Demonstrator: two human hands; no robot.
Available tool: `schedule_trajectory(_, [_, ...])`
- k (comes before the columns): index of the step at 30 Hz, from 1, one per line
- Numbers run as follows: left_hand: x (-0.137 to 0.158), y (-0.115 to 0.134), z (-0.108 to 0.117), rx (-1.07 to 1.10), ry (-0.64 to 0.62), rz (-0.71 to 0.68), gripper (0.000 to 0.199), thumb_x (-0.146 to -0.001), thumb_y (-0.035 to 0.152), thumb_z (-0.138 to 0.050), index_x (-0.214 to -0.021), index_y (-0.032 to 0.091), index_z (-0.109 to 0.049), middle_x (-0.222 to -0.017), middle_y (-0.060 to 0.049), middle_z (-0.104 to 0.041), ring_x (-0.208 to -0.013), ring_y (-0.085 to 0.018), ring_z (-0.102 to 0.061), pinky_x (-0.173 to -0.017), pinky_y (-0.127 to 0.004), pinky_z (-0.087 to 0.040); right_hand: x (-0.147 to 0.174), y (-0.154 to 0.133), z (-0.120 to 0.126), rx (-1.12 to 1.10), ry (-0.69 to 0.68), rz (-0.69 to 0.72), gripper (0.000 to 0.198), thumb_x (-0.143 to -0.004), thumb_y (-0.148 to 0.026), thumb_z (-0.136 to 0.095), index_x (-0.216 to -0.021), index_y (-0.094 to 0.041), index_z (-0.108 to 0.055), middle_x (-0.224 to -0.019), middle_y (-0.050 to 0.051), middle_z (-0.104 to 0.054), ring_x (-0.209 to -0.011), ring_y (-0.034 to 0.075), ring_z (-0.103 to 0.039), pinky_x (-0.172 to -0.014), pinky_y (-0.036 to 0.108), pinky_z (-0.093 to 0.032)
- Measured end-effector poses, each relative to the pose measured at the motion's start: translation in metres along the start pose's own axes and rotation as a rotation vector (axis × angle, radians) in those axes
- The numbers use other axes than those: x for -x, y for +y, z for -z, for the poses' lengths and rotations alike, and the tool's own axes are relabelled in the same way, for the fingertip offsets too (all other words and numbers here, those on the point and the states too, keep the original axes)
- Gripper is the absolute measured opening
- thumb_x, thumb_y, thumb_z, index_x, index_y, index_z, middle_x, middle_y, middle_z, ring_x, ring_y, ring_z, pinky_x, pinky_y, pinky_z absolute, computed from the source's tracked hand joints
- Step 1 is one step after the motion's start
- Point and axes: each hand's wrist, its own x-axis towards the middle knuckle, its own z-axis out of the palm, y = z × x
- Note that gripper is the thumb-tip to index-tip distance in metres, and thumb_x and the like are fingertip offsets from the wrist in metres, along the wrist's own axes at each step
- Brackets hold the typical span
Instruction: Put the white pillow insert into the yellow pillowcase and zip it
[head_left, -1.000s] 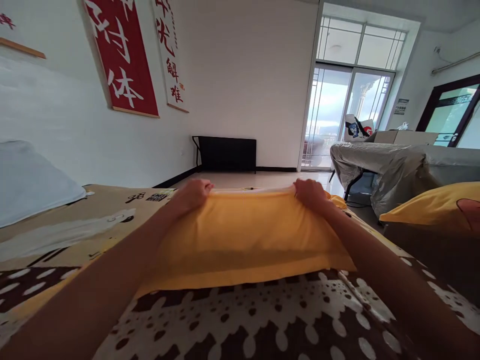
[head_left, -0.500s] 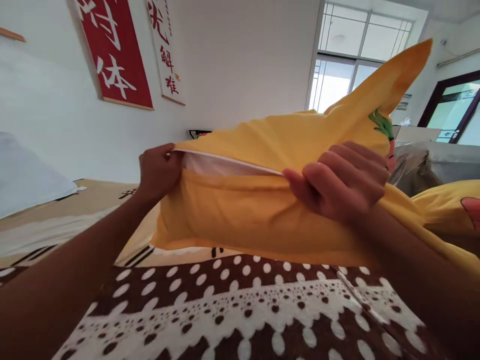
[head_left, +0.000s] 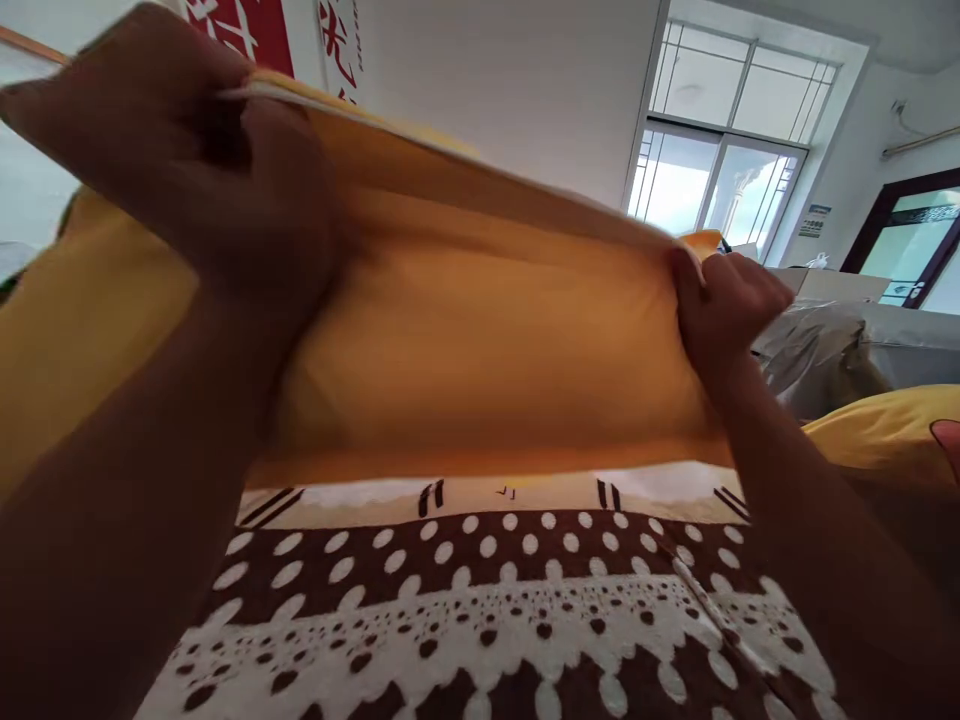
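Note:
A yellow pillowcase (head_left: 480,330) hangs stretched between my two hands above the bed, its long upper edge lined with a thin pale strip. At the upper left my left hand (head_left: 210,160) is closed on one end of that edge; the hand is smeared by motion. My right hand (head_left: 724,300) is closed round the other end, fingers wrapped over the cloth. More yellow cloth spreads out beyond my left forearm. Whether anything fills the case cannot be told from this side.
Below lies a brown blanket with white dots (head_left: 487,550), and past it a beige patterned sheet (head_left: 480,495). Another yellow pillow (head_left: 885,425) rests at the right, near plastic-wrapped things (head_left: 817,345). A window (head_left: 720,150) and a red wall scroll (head_left: 262,30) are behind.
Both hands have risen and moved apart, the left one up and nearer to me, the right one outward. The pillowcase has turned; its white-lined gap and carrot print no longer show.

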Motion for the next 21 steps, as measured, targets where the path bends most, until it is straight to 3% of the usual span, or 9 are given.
schedule_trajectory(2, [0.021,-0.018,0.004,-0.103,-0.101,-0.139,0.040,-0.076,0.048,-0.033,-0.062,0.013,-0.047,-0.065,0.001,-0.033,-0.076,-0.016,-0.057,-0.077,-0.036,-0.033,0.015,0.004,-0.007,-0.011,-0.024,0.010,0.055,-0.093,-0.055,-0.028,-0.055,-0.020,-0.046,-0.054,0.004,-0.046,-0.060,0.017,-0.048,-0.058,0.030,-0.026])
schedule_trajectory(3, [0.040,-0.031,0.008,-0.151,-0.267,-0.192,0.038,-0.072,0.050,-0.039,-0.057,0.015,-0.045,-0.056,0.002,-0.032,-0.065,-0.015,-0.054,-0.075,-0.036,-0.035,0.033,0.004,-0.011,-0.013,-0.106,0.077,0.054,-0.092,-0.055,-0.031,-0.055,-0.019,-0.049,-0.054,0.005,-0.049,-0.060,0.017,-0.049,-0.058,0.030,-0.027])
schedule_trajectory(5, [0.094,-0.058,0.019,-0.198,-0.793,-0.208,0.035,-0.069,0.049,-0.043,-0.056,0.018,-0.052,-0.046,0.001,-0.032,-0.054,-0.015,-0.046,-0.069,-0.035,-0.037,0.086,0.000,-0.018,-0.071,-0.415,0.303,0.052,-0.090,-0.054,-0.037,-0.060,-0.017,-0.058,-0.057,0.007,-0.057,-0.060,0.017,-0.052,-0.059,0.029,-0.029])
schedule_trajectory(6, [0.124,-0.070,0.025,-0.177,-1.101,-0.210,0.034,-0.072,0.048,-0.042,-0.063,0.019,-0.058,-0.048,-0.001,-0.043,-0.055,-0.016,-0.047,-0.068,-0.035,-0.037,0.117,-0.004,-0.021,-0.109,-0.590,0.363,0.052,-0.091,-0.053,-0.036,-0.064,-0.017,-0.062,-0.060,0.008,-0.061,-0.062,0.017,-0.055,-0.060,0.029,-0.031])
schedule_trajectory(9, [0.202,-0.094,0.036,-0.094,-1.459,-0.224,0.039,-0.078,0.045,-0.040,-0.058,0.019,-0.061,-0.060,-0.006,-0.062,-0.058,-0.016,-0.054,-0.060,-0.028,-0.037,0.194,-0.021,-0.027,-0.178,-1.140,0.393,0.057,-0.093,-0.052,-0.031,-0.074,-0.015,-0.070,-0.072,0.012,-0.069,-0.065,0.017,-0.061,-0.061,0.026,-0.035])
schedule_trajectory(10, [0.218,-0.097,0.036,-0.125,-1.607,-0.142,0.042,-0.080,0.045,-0.038,-0.061,0.018,-0.063,-0.067,-0.008,-0.065,-0.061,-0.017,-0.056,-0.059,-0.028,-0.036,0.209,-0.026,-0.029,-0.170,-1.188,0.379,0.060,-0.093,-0.054,-0.030,-0.072,-0.014,-0.071,-0.070,0.012,-0.069,-0.065,0.018,-0.062,-0.060,0.027,-0.036])
schedule_trajectory(12, [0.233,-0.098,0.032,-0.154,-1.674,-0.090,0.048,-0.084,0.044,-0.032,-0.063,0.016,-0.064,-0.069,-0.010,-0.066,-0.061,-0.017,-0.057,-0.057,-0.027,-0.035,0.222,-0.030,-0.030,-0.148,-1.238,0.322,0.065,-0.095,-0.052,-0.023,-0.076,-0.014,-0.073,-0.074,0.014,-0.071,-0.068,0.019,-0.065,-0.061,0.027,-0.038])
schedule_trajectory(16, [0.223,-0.090,0.026,-0.172,-1.693,-0.069,0.044,-0.084,0.043,-0.035,-0.068,0.015,-0.065,-0.071,-0.010,-0.066,-0.060,-0.017,-0.056,-0.057,-0.028,-0.034,0.213,-0.029,-0.022,-0.134,-1.243,0.285,0.068,-0.096,-0.052,-0.019,-0.081,-0.014,-0.073,-0.079,0.014,-0.072,-0.074,0.020,-0.067,-0.063,0.026,-0.040])
schedule_trajectory(21, [0.212,-0.072,0.051,-0.125,-1.775,-0.078,0.046,-0.086,0.042,-0.032,-0.075,0.015,-0.068,-0.081,-0.011,-0.067,-0.073,-0.020,-0.060,-0.063,-0.028,-0.038,0.189,-0.022,0.011,-0.334,-1.312,0.268,0.044,-0.090,-0.049,-0.042,-0.082,-0.018,-0.071,-0.080,0.008,-0.071,-0.072,0.018,-0.065,-0.064,0.025,-0.042])
